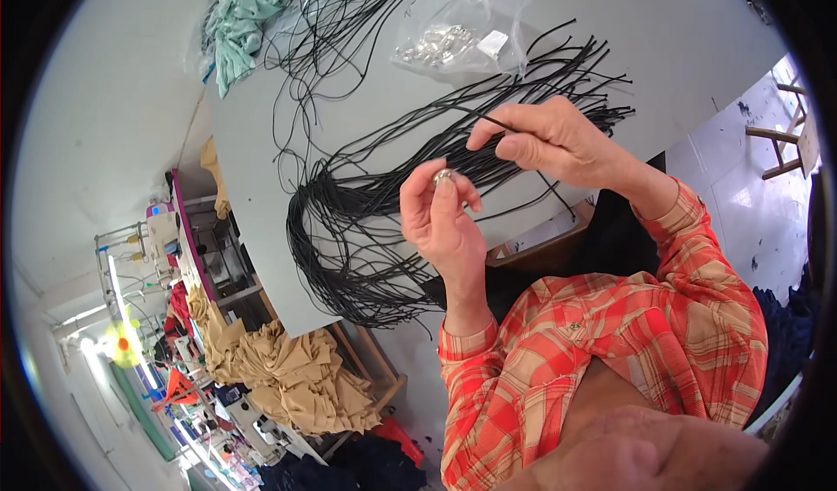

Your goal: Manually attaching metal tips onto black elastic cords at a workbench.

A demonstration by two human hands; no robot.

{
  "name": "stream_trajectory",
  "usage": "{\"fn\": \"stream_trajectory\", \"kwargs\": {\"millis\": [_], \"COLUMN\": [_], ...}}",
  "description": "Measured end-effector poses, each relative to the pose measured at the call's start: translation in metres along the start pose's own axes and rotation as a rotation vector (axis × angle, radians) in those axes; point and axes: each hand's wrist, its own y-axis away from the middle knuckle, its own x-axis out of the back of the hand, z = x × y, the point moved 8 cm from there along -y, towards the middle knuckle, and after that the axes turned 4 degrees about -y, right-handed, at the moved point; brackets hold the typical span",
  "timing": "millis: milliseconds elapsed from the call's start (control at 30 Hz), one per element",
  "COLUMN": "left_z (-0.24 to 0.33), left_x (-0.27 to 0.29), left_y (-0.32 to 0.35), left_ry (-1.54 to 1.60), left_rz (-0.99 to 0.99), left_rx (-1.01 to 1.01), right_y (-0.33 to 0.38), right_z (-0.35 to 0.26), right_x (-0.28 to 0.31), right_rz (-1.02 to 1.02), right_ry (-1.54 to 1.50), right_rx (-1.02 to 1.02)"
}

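Grey tabletop [663, 46] strewn with thin black cords [349, 229]. Left hand [443, 216] pinches a small round silver metal bead [443, 177]; right hand [549, 138] grips one cord's end just beside it. Threading looks underway, and the tip needs careful aiming at the bead's hole.

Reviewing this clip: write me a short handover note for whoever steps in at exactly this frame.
Left hand: raised, pinching a small silver bead at its fingertips.
Right hand: pinching the end of one black cord, its tip aimed toward the bead.
Bundle of black cords lies on the grey table; clear bag of silver beads sits beyond it.
Done: one cord and one bead picked out.
Left: cord tip not yet in the bead; no threaded cords can be made out.
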Motion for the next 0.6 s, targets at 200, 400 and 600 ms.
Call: {"fn": "stream_trajectory", "kwargs": {"millis": [200, 400, 600], "left_z": [-0.003, 0.0, -0.006], "left_x": [-0.003, 0.001, 0.0], "left_y": [-0.001, -0.004, -0.004], "left_ry": [-0.109, -0.035, 0.046], "left_rz": [0.01, 0.044, 0.064], "left_rx": [0.0, 0.019, 0.031], "right_y": [-0.001, -0.002, -0.004], "right_z": [-0.002, -0.01, -0.005], "right_x": [-0.004, -0.006, -0.003], "right_rz": [0.006, 0.022, 0.074], "right_ry": [0.202, 0.354, 0.256], "right_rx": [0.115, 0.2, 0.043]}}
